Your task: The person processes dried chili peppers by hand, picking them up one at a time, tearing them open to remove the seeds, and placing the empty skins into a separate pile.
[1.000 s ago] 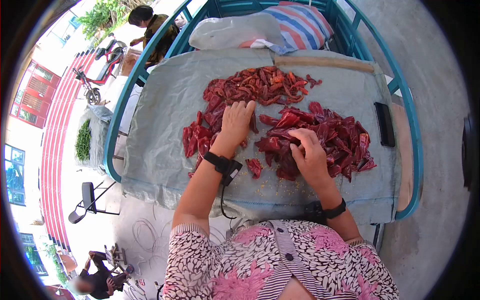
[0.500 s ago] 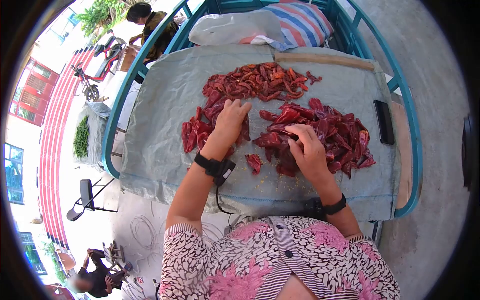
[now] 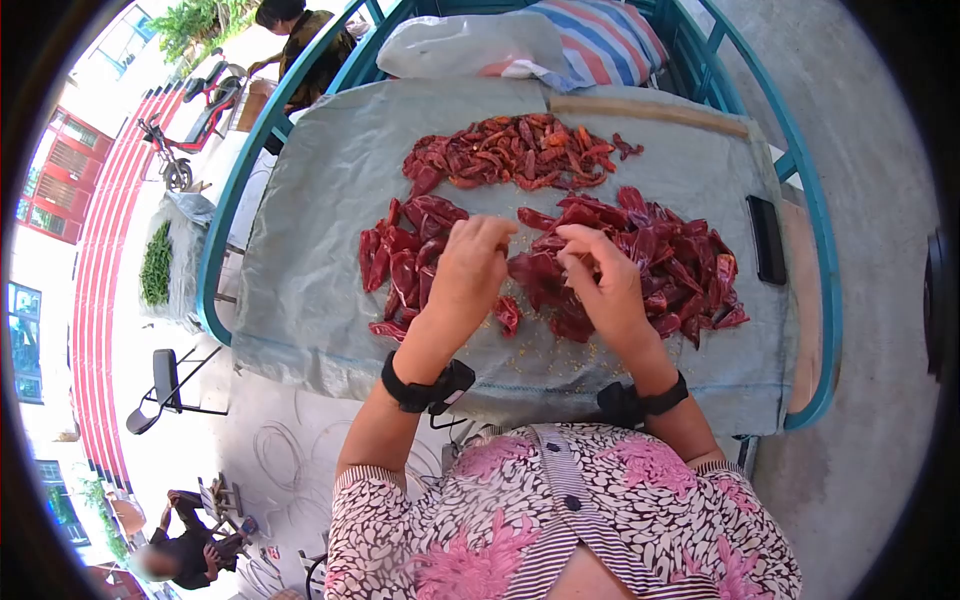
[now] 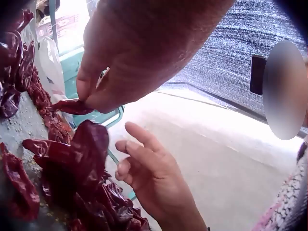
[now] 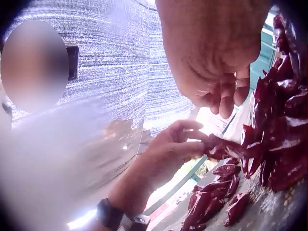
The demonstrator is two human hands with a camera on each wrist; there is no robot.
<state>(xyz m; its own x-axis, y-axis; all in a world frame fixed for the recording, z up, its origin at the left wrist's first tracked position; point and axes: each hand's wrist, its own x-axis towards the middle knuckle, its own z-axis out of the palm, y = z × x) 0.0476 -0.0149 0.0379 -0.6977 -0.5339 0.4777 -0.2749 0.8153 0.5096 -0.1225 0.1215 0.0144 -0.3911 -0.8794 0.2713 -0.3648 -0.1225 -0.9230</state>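
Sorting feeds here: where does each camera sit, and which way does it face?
Head: on the head, facing forward and down at red peppers; left hand, right hand and shirt show.
Left wrist: on that wrist, facing its fingers, peppers and right hand.
Right wrist: on that wrist, facing its fingers, peppers and left hand.
Both wrist views share the pepper pinched in the left hand.

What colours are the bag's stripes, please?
The bag shows blue, white and red, clearest in the head view.
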